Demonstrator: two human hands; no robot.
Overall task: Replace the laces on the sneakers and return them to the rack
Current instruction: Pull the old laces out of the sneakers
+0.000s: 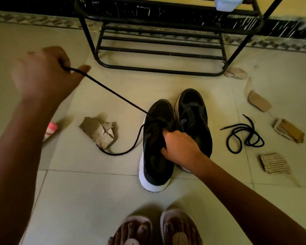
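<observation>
Sneakers first: two black mesh sneakers with thick white soles [159, 112] stand side by side and touching on the pale tiled floor [95, 191], toes towards the black metal tube rack [157, 69], near it but not on it. The nearer sneaker [154, 167] is the one being worked! The right hand [180, 147] grasps it at the tongue, fingers curled into the opening, pinning it down. The left hand [44, 73], raised and off to the side, pinches a thin black round lace [113, 92] and draws it taut from the front eyelets. That lace's other end trails in a loop on the tiles beside a torn scrap of brown corrugated cardboard [97, 131]. The farther sneaker [194, 110] looks laced. A second black lace [244, 137] lies loose in a tangle on the far side, well apart from the shoes. My read: it's the lacing stage on this shoe, though whether this cord is going in or coming out I can't tell. Next move calls for a firm hold on the shoe and a fresh grip close to the lace tip to work the next eyelets. Brands? No logo or lettering is readable on either shoe, and a small pink packet [50, 129] at the edge shows print too blurred to read.
</observation>
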